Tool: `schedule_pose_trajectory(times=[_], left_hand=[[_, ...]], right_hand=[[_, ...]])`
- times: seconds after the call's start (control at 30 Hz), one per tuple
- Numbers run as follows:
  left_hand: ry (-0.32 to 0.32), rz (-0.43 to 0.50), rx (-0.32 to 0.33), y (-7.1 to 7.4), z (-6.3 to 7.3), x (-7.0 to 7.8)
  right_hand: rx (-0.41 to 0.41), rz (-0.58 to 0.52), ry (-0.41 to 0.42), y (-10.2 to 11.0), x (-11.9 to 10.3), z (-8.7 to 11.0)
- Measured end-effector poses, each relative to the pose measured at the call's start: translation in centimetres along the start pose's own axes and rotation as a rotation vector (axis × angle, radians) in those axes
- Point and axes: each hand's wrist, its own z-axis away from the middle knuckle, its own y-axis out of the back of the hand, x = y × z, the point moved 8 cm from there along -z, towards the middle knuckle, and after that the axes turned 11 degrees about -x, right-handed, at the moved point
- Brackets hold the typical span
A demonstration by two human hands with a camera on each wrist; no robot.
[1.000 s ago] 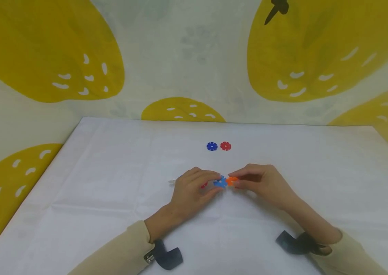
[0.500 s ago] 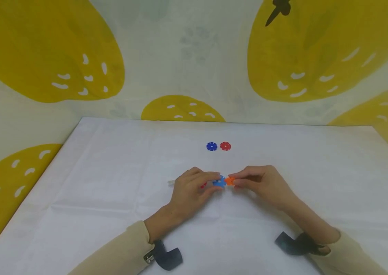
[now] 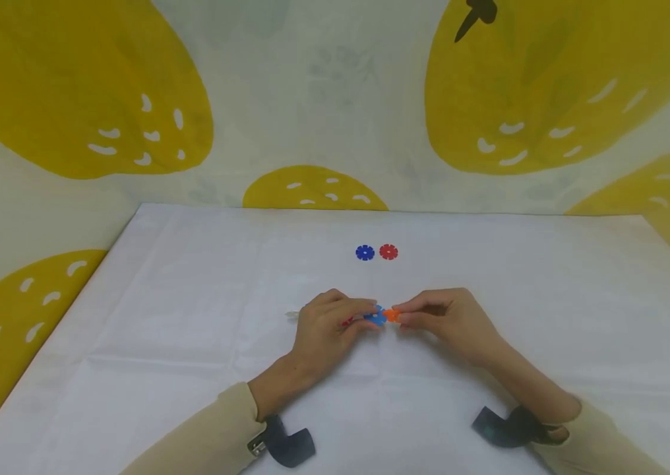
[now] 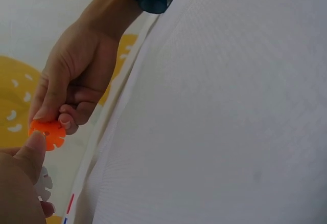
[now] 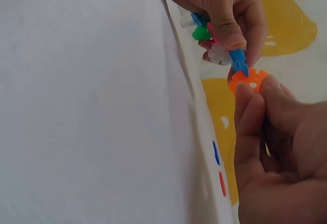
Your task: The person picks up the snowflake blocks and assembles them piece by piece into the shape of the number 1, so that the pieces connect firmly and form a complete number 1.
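Observation:
My left hand (image 3: 329, 326) grips a chain of interlocking snowflake discs. Thumb and fingers hold it near the light blue disc (image 3: 376, 316) at its right end. Beyond that palm a white disc (image 3: 291, 315) pokes out on the left. Green (image 5: 202, 33), pink and white discs of the chain show in the right wrist view, partly covered by fingers. An orange snowflake disc (image 3: 392, 315) is pinched between thumb and fingers of my right hand (image 3: 454, 320). Its notched edge meets the edge of the light blue disc, the two set at an angle to each other.
A dark blue snowflake disc (image 3: 365, 253) and a red one (image 3: 388, 252) lie side by side farther back on the white-covered table (image 3: 192, 277). Behind the table's far edge hangs a cloth (image 3: 323, 99) with large yellow fruit prints.
Both hands have drifted slightly left, bringing the orange disc and the chain along. The orange disc sits a little closer against the light blue one. The two discs at the back stay put.

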Motion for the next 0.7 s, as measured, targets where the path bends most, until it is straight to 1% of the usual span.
schedule_pose_trajectory(times=[0.17, 0.27, 0.47, 0.57, 0.7], left_hand=[[-0.034, -0.030, 0.017, 0.07, 0.01, 0.39], [-0.042, -0.037, 0.025, 0.15, -0.06, 0.51], [-0.038, -0.041, 0.023, 0.19, -0.08, 0.53], [-0.037, -0.037, 0.027, 0.25, -0.05, 0.50], [-0.025, -0.023, 0.033, 0.37, -0.03, 0.38]], right_hand=[[0.020, 0.012, 0.007, -0.09, 0.15, 0.03], [0.030, -0.001, 0.004, -0.13, 0.22, 0.08], [0.027, -0.036, 0.016, -0.26, 0.19, 0.09], [0.026, -0.037, 0.012, -0.28, 0.16, 0.07], [0.024, -0.011, 0.005, -0.27, 0.00, 0.02]])
